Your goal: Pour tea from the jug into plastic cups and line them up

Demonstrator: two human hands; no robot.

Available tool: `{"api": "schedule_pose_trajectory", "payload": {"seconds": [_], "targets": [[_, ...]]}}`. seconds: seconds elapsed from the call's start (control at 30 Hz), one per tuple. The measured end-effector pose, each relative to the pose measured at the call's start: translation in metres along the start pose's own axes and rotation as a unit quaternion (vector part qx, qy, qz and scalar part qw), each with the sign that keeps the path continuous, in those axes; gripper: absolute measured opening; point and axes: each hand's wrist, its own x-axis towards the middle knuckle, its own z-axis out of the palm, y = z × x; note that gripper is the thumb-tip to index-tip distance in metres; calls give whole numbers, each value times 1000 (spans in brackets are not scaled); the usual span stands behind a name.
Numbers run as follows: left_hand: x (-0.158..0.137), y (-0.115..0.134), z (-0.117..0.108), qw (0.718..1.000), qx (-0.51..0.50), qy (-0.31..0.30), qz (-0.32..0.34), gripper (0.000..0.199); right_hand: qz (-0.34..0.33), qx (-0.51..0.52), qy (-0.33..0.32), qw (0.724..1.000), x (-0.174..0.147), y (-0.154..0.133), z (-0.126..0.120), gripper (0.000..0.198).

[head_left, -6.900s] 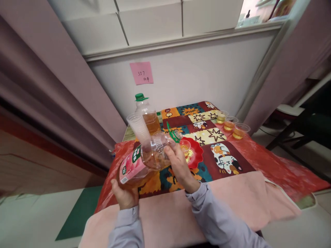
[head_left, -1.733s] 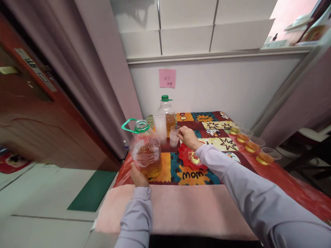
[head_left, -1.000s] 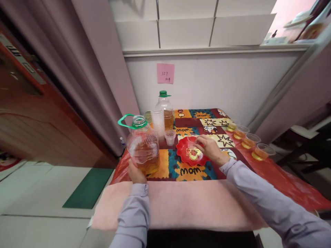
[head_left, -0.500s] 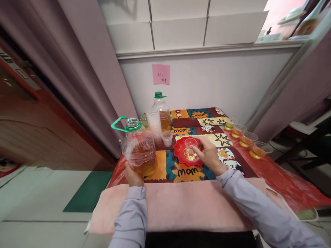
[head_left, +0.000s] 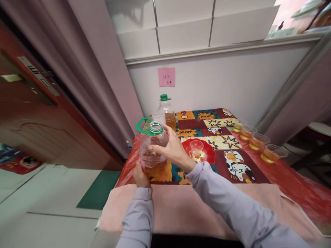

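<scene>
A clear plastic jug [head_left: 152, 156] with a green handle collar stands upright with its mouth uncapped and amber liquid low inside. My left hand [head_left: 142, 175] is closed around its lower left side. Higher up, on the right of the jug, my right hand [head_left: 172, 146] grips the body just below the neck, thumb across the front. A clear plastic cup [head_left: 197, 145] sits in a red scalloped plate [head_left: 212, 155] to the right of the jug. The right hand partly covers the jug, and the jug and hand hide much of the cup stack behind.
A capped jug [head_left: 170, 119] of amber liquid stands at the back beside a stack of clear cups [head_left: 158, 118]. Several cups of yellow liquid [head_left: 271, 156] line the right side of the table. A pink cloth [head_left: 186, 206] covers the near edge.
My right hand has left the cup in the red plate and moved left onto the jug. My left hand stays on the jug's lower side. The camera view has shifted slightly.
</scene>
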Motion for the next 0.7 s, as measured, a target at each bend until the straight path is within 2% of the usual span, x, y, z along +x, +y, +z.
{"api": "schedule_pose_trajectory", "payload": {"seconds": [0.13, 0.23, 0.37, 0.43, 0.53, 0.63, 0.7], "targets": [[-4, 6, 3, 999, -17, 12, 25, 40, 1, 14, 26, 1000, 0, -5, 6, 65], [-3, 7, 8, 997, -74, 25, 26, 39, 17, 53, 52, 997, -10, -3, 2, 54], [5, 1, 11, 968, -216, 33, -120, 36, 44, 102, 88, 990, -23, 6, -5, 62], [10, -1, 11, 955, -232, -5, -184, 34, 46, 114, 111, 986, -27, 13, -8, 67], [13, 1, 11, 930, -252, -56, -262, 36, 38, 134, 136, 981, -31, 22, -14, 64], [13, 6, 10, 900, -276, -58, -332, 35, 21, 153, 134, 979, -33, 31, -23, 61], [14, 8, 11, 890, -278, -55, -356, 37, 13, 138, 118, 983, -34, 36, -29, 60]]}}
